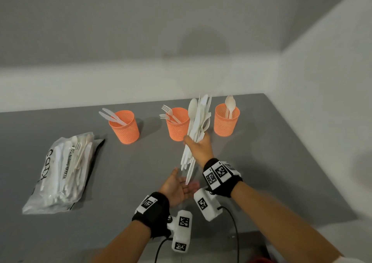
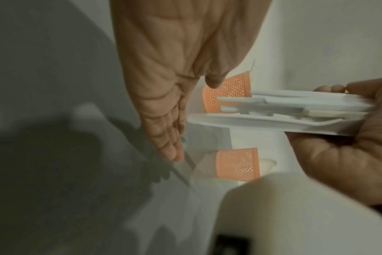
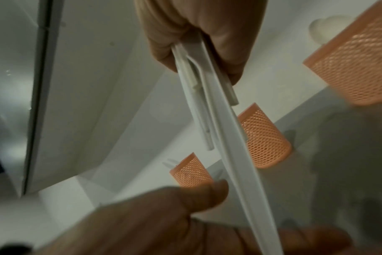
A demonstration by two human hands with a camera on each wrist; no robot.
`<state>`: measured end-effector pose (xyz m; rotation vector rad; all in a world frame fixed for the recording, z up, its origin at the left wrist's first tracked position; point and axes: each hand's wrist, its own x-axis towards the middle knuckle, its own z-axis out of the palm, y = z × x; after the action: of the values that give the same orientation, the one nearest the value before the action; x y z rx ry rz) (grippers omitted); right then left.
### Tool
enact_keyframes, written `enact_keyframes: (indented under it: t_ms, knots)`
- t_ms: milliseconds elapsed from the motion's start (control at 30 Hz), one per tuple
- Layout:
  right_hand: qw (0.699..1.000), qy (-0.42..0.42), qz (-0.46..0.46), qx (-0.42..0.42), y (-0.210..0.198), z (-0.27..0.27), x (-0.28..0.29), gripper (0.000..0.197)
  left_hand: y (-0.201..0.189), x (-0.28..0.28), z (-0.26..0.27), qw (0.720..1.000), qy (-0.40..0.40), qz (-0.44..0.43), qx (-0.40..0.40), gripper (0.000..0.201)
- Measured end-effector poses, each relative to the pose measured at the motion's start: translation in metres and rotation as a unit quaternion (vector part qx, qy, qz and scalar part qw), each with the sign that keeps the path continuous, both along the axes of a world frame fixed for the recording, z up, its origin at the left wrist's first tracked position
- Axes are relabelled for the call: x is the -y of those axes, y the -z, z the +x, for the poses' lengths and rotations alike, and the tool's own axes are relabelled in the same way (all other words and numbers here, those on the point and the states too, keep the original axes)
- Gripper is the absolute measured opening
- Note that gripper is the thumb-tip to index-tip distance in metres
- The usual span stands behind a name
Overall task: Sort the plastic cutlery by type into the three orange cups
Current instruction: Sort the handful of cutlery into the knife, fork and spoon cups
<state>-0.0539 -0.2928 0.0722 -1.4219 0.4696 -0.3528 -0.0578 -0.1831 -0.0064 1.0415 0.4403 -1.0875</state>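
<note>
Three orange mesh cups stand in a row on the grey table (image 1: 271,152): the left cup (image 1: 124,127) holds knives, the middle cup (image 1: 177,124) forks, the right cup (image 1: 226,120) spoons. My right hand (image 1: 198,144) grips a bundle of white cutlery (image 1: 196,122) upright in front of the middle cup. The handle ends hang down over my left hand (image 1: 177,186), which lies open, palm up, holding nothing. In the right wrist view the right hand (image 3: 199,34) clasps the bundle (image 3: 218,120). The left wrist view shows straight fingers (image 2: 164,134) beside the bundle (image 2: 283,113).
A clear plastic bag (image 1: 62,172) with more white cutlery lies at the table's left. A light wall rises behind the cups and along the right side. Bare grey table surface lies between the bag and my hands.
</note>
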Motion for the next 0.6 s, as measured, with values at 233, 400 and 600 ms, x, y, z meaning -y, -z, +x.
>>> enact_keyframes:
  t_ms: [233, 400, 600]
  knots:
    - [0.998, 0.005, 0.038, 0.046, -0.003, -0.014, -0.017, 0.025, -0.025, 0.016, 0.003, 0.984, -0.155, -0.087, -0.029, 0.054]
    - [0.999, 0.015, 0.028, 0.036, -0.001, -0.019, -0.024, 0.024, -0.044, 0.027, 0.008, 0.982, -0.151, -0.114, 0.024, 0.037]
    - [0.997, 0.019, 0.042, 0.056, -0.006, -0.017, -0.015, 0.024, -0.048, 0.027, 0.000, 0.982, -0.181, -0.046, 0.009, 0.023]
